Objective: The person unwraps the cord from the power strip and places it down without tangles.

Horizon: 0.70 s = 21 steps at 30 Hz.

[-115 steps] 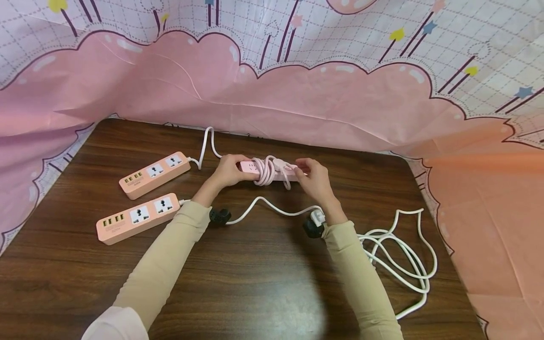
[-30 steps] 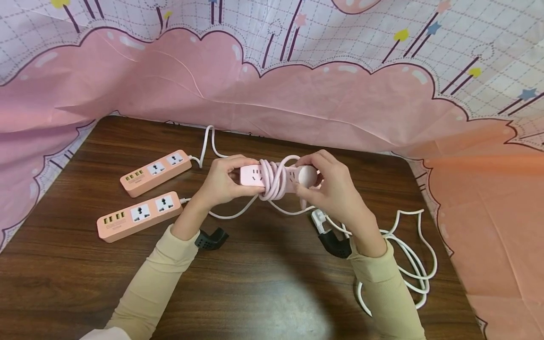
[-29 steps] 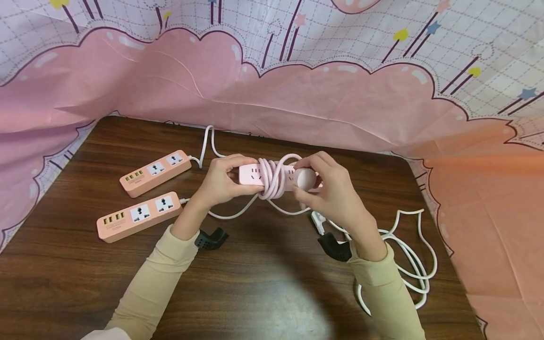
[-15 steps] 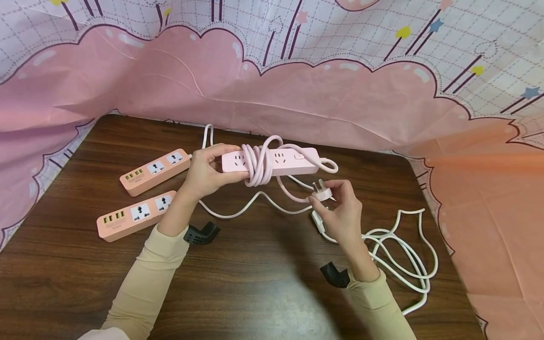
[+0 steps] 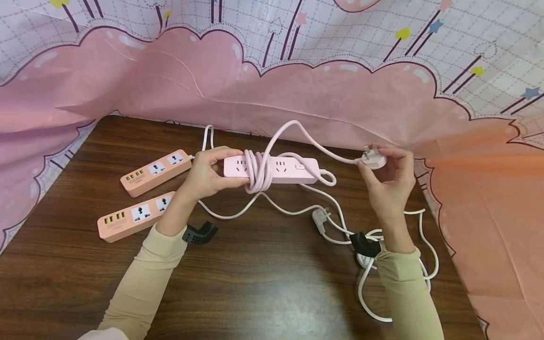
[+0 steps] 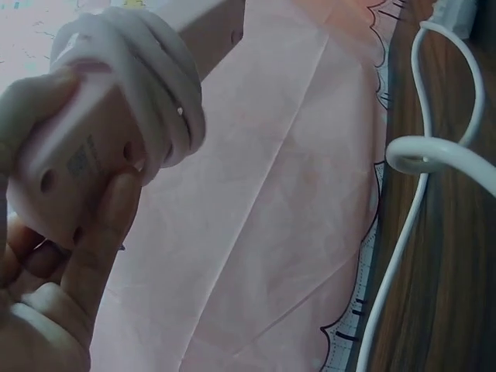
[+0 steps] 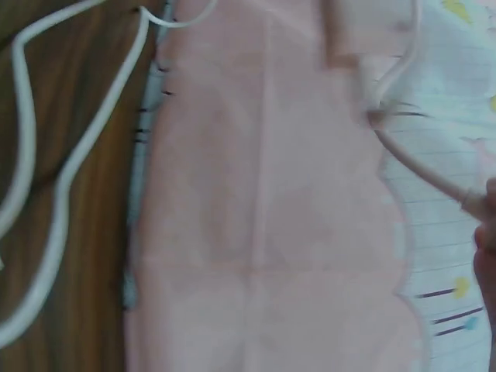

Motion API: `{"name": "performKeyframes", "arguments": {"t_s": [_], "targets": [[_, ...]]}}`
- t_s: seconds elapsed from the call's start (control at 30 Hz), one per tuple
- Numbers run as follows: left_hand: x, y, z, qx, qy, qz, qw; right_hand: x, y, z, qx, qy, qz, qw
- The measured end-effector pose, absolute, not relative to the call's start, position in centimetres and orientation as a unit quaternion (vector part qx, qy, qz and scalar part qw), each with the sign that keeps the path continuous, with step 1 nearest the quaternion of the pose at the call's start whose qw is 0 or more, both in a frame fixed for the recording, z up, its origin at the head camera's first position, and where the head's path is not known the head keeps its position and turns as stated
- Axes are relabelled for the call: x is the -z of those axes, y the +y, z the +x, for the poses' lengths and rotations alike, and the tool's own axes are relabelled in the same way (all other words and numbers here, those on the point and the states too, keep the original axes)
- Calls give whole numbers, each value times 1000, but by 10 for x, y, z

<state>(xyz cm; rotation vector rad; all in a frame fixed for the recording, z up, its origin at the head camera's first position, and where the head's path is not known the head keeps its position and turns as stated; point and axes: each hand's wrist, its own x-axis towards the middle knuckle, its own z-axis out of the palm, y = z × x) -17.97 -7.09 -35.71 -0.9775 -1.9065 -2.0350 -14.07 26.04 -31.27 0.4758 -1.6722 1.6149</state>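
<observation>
My left hand (image 5: pixel 205 172) grips the left end of a pink power strip (image 5: pixel 293 171), held up off the table. A pink cord (image 5: pixel 258 172) is wound in several turns around the strip's left half. From the coil a loose length arcs up and across to a pale pink plug (image 5: pixel 374 158), which my right hand (image 5: pixel 391 182) pinches with its prongs upward. In the left wrist view the underside of the strip (image 6: pixel 85 159) shows, with thumb and fingers on it. The right wrist view is blurred, with only a sliver of the hand (image 7: pixel 487 256) at its edge.
Two orange power strips (image 5: pixel 155 173) lie on the dark wooden table (image 5: pixel 238 283) at left. A white plug (image 5: pixel 319 220) and loose white cords (image 5: pixel 369 316) lie at right, partly under my right forearm. A pink patterned cloth (image 5: pixel 297 99) hangs behind and beside the table.
My right hand has pulled the plug away from the strip, right and upward, unwinding some cord. My left hand has shifted slightly left with the strip.
</observation>
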Motion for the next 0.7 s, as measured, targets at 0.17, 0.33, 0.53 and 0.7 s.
{"name": "performKeyframes", "arguments": {"t_s": [0.17,0.33,0.53,0.7], "targets": [[361,-72,-184,669,-663,-311,128,292,260,-119,-664,-588,256,385],[362,-74,-186,678,-665,-273,154,295,263,-95,-683,-559,316,348],[360,-77,-190,687,-655,-245,197,311,274,-74,-667,-596,363,261],[357,-79,-191,703,-638,-239,207,333,287,-73,-564,-739,308,204]]}}
